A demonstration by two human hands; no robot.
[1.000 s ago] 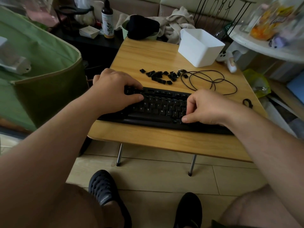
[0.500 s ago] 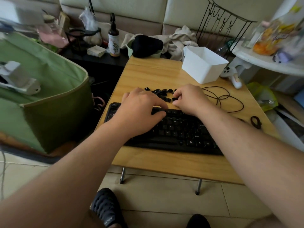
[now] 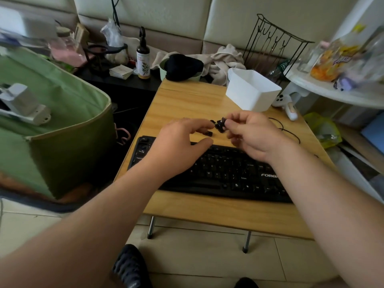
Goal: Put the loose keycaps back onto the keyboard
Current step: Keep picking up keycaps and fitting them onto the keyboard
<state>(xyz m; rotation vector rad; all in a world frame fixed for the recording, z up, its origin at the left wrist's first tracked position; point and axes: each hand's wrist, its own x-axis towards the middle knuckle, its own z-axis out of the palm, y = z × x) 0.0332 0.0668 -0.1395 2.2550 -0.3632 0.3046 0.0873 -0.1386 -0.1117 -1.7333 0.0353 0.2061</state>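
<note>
A black keyboard (image 3: 228,171) lies along the near side of the small wooden table (image 3: 187,100). A few loose black keycaps (image 3: 218,127) lie just behind it, partly hidden by my hands. My left hand (image 3: 180,148) hovers over the keyboard's upper left part, its fingers stretched loosely toward the keycaps and holding nothing. My right hand (image 3: 251,134) is raised over the keyboard's back edge with curled fingers, and its fingertips pinch one black keycap (image 3: 223,120) above the pile.
A white plastic bin (image 3: 252,90) stands at the table's back right, with a black cable (image 3: 291,133) looped to the right of my right hand. A large green fabric bag (image 3: 62,125) stands left of the table. A white shelf (image 3: 332,92) juts in at right.
Both hands left the keyboard and moved back to the keycap pile. My right hand has lifted a keycap off the table, and my left hand's fingers have straightened.
</note>
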